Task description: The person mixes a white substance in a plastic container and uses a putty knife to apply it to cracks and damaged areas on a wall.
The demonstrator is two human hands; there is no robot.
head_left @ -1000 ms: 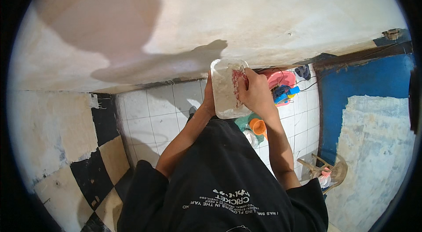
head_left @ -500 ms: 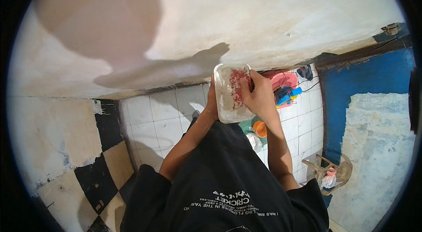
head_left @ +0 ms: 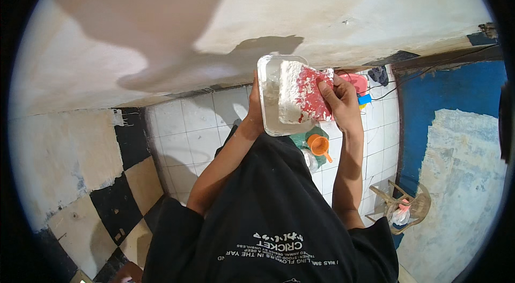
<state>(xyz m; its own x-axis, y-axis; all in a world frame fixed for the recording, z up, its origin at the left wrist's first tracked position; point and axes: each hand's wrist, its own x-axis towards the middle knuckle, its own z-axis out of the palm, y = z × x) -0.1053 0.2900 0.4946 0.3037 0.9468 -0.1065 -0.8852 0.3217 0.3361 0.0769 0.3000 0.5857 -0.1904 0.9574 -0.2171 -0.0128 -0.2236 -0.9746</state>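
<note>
My left hand grips the left side of a pale, rectangular plastic tub, smeared inside with whitish paste. Pinched between the thumb and fingers of my right hand is a red putty spreader, its face flecked with white. A thick band of white putty coats the spreader's left edge. The spreader is over the right part of the tub and hides much of its inside; whether the two touch I cannot tell.
Ahead rises a patchy cream wall. On the tiled floor are an orange dipper, a pink basin and a dark cloth. A brown plastic chair stands by the blue wall at right, with a bag on it.
The spreader has come up from inside the tub and shifted right, now showing its wide face with a band of putty. Both hands and the tub have moved slightly farther up in view.
</note>
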